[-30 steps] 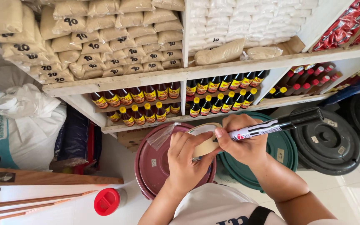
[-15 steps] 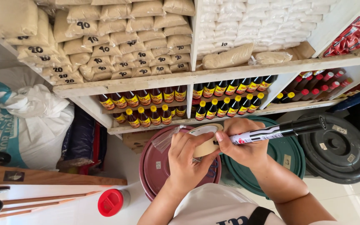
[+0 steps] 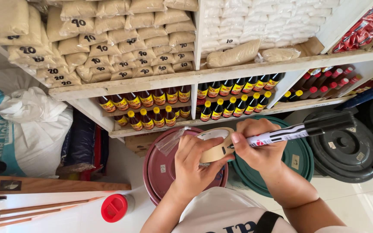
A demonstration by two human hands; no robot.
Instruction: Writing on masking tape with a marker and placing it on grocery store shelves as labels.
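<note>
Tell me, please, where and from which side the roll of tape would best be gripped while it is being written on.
Probably by its outer rim from the left, as the left hand does: the tape roll faces upward and the marker in the right hand comes in from the right, so that side stays free.

Top shelf, left bay: stacked clear bags of tan grain (image 3: 121,41), dark marks on fronts. Right bay: white bags (image 3: 260,21), two tan bags (image 3: 234,56) at front edge. Top right corner: red packets (image 3: 359,34). Lower shelf: dark bottles (image 3: 152,101), yellow-red labels. Floor, left: white-teal sack (image 3: 18,129).
</note>
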